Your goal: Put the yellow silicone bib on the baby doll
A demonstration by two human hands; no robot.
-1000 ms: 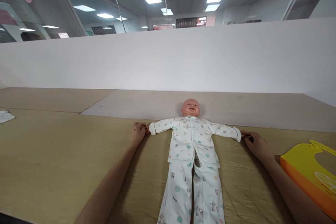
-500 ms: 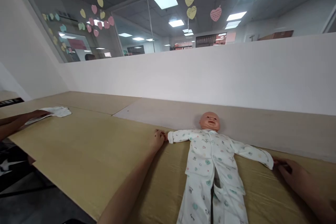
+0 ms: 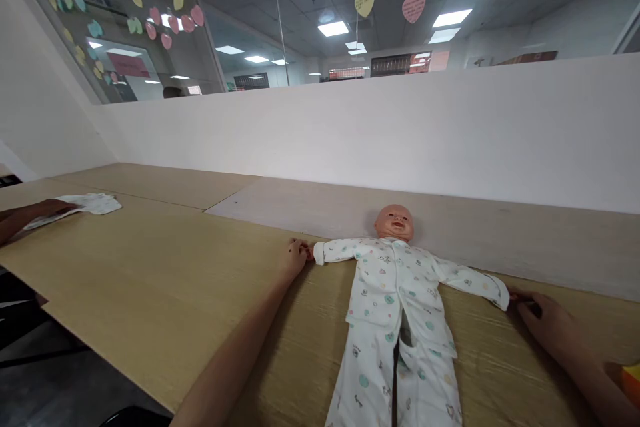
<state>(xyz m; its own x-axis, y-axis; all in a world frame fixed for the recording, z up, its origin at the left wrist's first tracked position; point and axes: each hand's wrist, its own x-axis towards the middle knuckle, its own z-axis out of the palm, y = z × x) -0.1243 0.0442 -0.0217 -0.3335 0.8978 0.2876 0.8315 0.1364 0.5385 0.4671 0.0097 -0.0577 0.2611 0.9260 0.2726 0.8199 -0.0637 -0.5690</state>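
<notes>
- Far left, another person's hand (image 3: 51,207) rested on white cloth (image 3: 103,203) on the bench (image 3: 150,280).
- The left hand's (image 3: 297,256) grip held one hand of the doll (image 3: 395,222).
- The doll lay face-up on the bench, arms spread – top (image 3: 383,280) and trousers (image 3: 367,373) already on, the top's lower front parted; upper fastening hard to judge.
- The right hand's (image 3: 545,320) grip pinched the doll's other hand.

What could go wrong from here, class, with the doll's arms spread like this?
Left hand and right hand appear to hold the clothed doll at the ends of its outstretched arms, so an uneven pull might twist it or strain an arm.

The yellow-and-orange item at the picture's edge appears close to the right forearm, which could nudge it.
</notes>
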